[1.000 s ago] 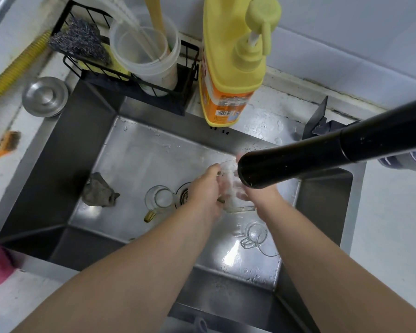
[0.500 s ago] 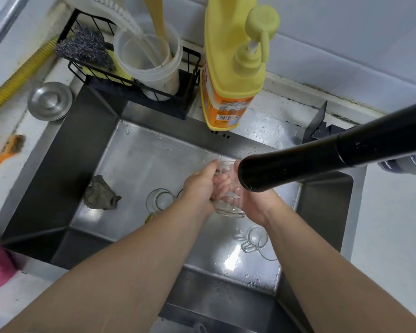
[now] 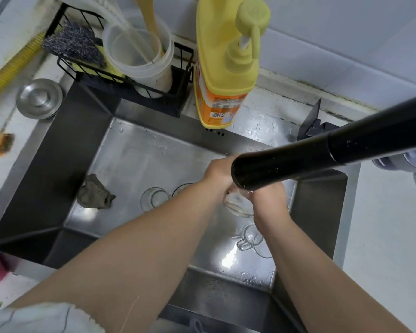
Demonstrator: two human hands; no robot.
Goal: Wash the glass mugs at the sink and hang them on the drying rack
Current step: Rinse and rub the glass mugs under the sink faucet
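Note:
A clear glass mug (image 3: 238,204) is held between both my hands over the steel sink (image 3: 135,164), right under the black faucet head (image 3: 274,164). My left hand (image 3: 220,175) grips it from the left, and my right hand (image 3: 269,198) grips it from the right; the faucet hides most of the fingers. Two more glass mugs are on the sink floor: one (image 3: 155,198) near the drain, one (image 3: 249,239) lying beneath my right forearm. No drying rack shows.
A grey rag (image 3: 94,194) lies at the sink's left. Behind the sink stand a yellow soap bottle (image 3: 223,68) and a black wire caddy (image 3: 130,70) with a steel scourer and plastic cup. A metal drain lid (image 3: 39,98) sits on the left counter.
The mug has tilted so its base faces me, and both hands have shifted slightly right and further under the faucet head. The other mugs have not moved.

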